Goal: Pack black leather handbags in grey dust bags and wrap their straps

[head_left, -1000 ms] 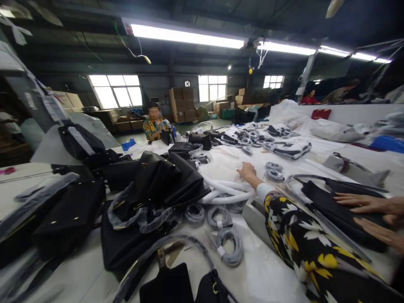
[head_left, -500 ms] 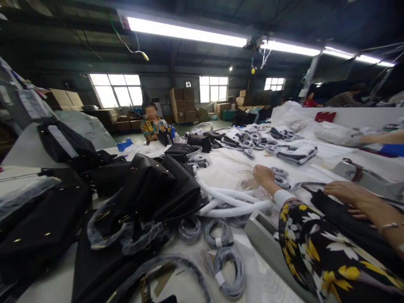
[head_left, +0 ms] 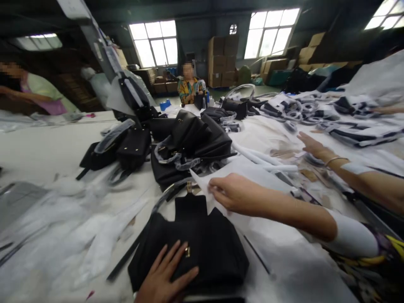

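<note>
My left hand lies flat with its fingers spread on a black handbag, beside a small gold fitting. The bag's flap stands up at the far side, with a gold clasp at its end. A plastic-wrapped handle curves away behind the bag. From the right, my right hand pinches the edge of a white sheet of paper, just beyond the bag. The sheet spreads under my right forearm and over the table to the right.
Several black bags are heaped beyond. Crumpled clear plastic lies at left. A co-worker's hand reaches from the right over white paper. Wrapped straps lie at the back right. Other people sit or stand around the table.
The view has turned left and down. My right hand has come from the white pile to near the bag, with the sheet. My left hand and the bag beneath it have come into view.
</note>
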Available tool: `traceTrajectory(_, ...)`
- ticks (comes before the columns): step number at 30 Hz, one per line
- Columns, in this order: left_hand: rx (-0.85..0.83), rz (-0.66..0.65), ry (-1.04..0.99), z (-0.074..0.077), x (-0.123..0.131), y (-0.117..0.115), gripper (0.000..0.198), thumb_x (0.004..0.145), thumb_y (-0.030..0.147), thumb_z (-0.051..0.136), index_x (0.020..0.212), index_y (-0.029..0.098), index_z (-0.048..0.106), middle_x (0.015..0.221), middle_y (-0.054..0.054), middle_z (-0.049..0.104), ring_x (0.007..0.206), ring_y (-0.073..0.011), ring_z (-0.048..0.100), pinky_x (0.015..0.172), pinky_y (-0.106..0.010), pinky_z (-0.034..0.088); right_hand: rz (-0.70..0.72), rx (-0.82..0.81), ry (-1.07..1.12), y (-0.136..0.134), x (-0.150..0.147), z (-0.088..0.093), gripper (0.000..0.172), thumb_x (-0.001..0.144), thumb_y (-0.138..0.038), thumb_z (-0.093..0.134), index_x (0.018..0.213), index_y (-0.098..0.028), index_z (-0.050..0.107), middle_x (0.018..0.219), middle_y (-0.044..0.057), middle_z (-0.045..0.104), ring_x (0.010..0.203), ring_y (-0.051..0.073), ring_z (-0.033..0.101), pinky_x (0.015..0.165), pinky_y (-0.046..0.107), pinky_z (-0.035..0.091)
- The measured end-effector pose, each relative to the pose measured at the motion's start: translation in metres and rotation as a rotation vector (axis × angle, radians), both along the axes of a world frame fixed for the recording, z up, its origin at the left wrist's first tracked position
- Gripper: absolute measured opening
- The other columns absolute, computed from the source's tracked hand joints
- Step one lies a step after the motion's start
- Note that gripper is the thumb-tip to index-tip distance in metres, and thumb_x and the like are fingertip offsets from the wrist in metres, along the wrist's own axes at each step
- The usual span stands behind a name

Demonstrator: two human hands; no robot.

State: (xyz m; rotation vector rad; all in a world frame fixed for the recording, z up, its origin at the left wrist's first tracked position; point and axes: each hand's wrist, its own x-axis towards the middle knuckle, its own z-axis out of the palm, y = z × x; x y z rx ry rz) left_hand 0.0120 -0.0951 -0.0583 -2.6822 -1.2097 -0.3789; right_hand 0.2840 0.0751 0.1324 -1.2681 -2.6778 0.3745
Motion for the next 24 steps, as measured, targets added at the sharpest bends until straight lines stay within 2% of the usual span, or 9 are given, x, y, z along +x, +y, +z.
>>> traceTrajectory(3, -0.070, -0.020, -0.057, 0.012, 0.001, -0.003, 0.070, 0.086, 0.016, 0.059, 0.148, 0.041, 0.039, 0.159, -0.011, 0.034, 0.143, -0.0333, 0.038, 0.108, -0.056, 0.042, 0.164, -0.307, 0.164, -0.016, -0.034, -0.025, 0.034, 0.098, -0.035, 0.050, 0.121, -0.017, 0.067, 0.099, 0.008, 0.075, 0.085, 0.020, 0.070, 0.076, 0.027, 0.048)
traceTrajectory(6, -0.112, -0.014, -0.095, 0.016, 0.003, -0.004, 0.060, 0.091, 0.023, 0.058, 0.146, 0.041, 0.042, 0.155, -0.011, 0.040, 0.142, -0.0332, 0.038, 0.110, -0.058, 0.040, 0.345, -0.507, 0.292, -0.018, -0.033, -0.050, 0.062, 0.096, -0.052, 0.053, 0.149, -0.020, 0.044, 0.141, 0.011, 0.058, 0.118, 0.022, 0.062, 0.101, 0.033, 0.046)
traceTrajectory(8, -0.148, -0.006, -0.106, 0.014, 0.003, -0.004, 0.057, 0.092, 0.026, 0.059, 0.145, 0.039, 0.045, 0.153, -0.011, 0.043, 0.142, -0.0335, 0.039, 0.112, -0.059, 0.037, 0.428, -0.450, 0.273, -0.019, -0.013, -0.062, 0.074, 0.091, -0.055, 0.060, 0.153, -0.024, 0.036, 0.156, 0.009, 0.040, 0.141, 0.026, 0.041, 0.118, 0.041, 0.028)
traceTrajectory(10, -0.165, -0.002, -0.116, 0.012, 0.002, -0.005, 0.055, 0.092, 0.028, 0.059, 0.144, 0.038, 0.047, 0.151, -0.011, 0.045, 0.141, -0.0336, 0.039, 0.113, -0.059, 0.035, 0.443, -0.372, 0.177, -0.022, 0.014, -0.072, 0.080, 0.087, -0.052, 0.067, 0.154, -0.027, 0.033, 0.161, 0.007, 0.031, 0.150, 0.029, 0.022, 0.123, 0.050, 0.011)
traceTrajectory(12, -0.162, -0.006, -0.128, 0.010, 0.001, -0.005, 0.054, 0.092, 0.029, 0.059, 0.144, 0.037, 0.048, 0.150, -0.011, 0.047, 0.140, -0.0337, 0.041, 0.113, -0.059, 0.036, 0.408, -0.333, 0.068, -0.027, 0.040, -0.080, 0.079, 0.087, -0.044, 0.068, 0.155, -0.030, 0.031, 0.163, 0.006, 0.025, 0.151, 0.030, 0.015, 0.122, 0.055, 0.009)
traceTrajectory(16, -0.136, -0.020, -0.157, 0.012, 0.001, -0.005, 0.050, 0.092, 0.029, 0.059, 0.141, 0.036, 0.051, 0.147, -0.012, 0.049, 0.136, -0.0338, 0.045, 0.111, -0.059, 0.038, 0.326, -0.162, -0.054, -0.034, 0.067, -0.096, 0.083, 0.083, -0.007, 0.055, 0.157, -0.031, 0.025, 0.164, 0.003, 0.021, 0.152, 0.028, 0.012, 0.121, 0.056, 0.014)
traceTrajectory(18, -0.141, -0.021, -0.168, 0.012, 0.001, -0.004, 0.047, 0.092, 0.030, 0.060, 0.138, 0.036, 0.054, 0.147, -0.013, 0.049, 0.136, -0.0344, 0.046, 0.110, -0.060, 0.038, 0.330, -0.035, -0.099, -0.033, 0.065, -0.104, 0.088, 0.076, 0.003, 0.046, 0.156, -0.029, 0.028, 0.163, 0.002, 0.024, 0.152, 0.026, 0.015, 0.121, 0.056, 0.015)
traceTrajectory(20, -0.159, -0.024, -0.174, 0.012, 0.001, -0.004, 0.045, 0.091, 0.030, 0.061, 0.136, 0.036, 0.056, 0.146, -0.013, 0.050, 0.135, -0.0347, 0.046, 0.110, -0.061, 0.037, 0.365, 0.068, -0.143, -0.030, 0.059, -0.109, 0.080, 0.078, 0.006, 0.041, 0.152, -0.026, 0.038, 0.158, 0.003, 0.036, 0.149, 0.024, 0.026, 0.121, 0.054, 0.020)
traceTrajectory(24, -0.183, -0.036, -0.183, 0.011, 0.001, -0.004, 0.049, 0.092, 0.029, 0.060, 0.139, 0.037, 0.053, 0.141, -0.011, 0.055, 0.135, -0.0328, 0.047, 0.113, -0.061, 0.034, 0.326, 0.220, -0.184, -0.039, 0.038, -0.098, 0.057, 0.090, -0.002, 0.040, 0.143, -0.019, 0.052, 0.138, 0.009, 0.061, 0.123, 0.023, 0.060, 0.104, 0.042, 0.046)
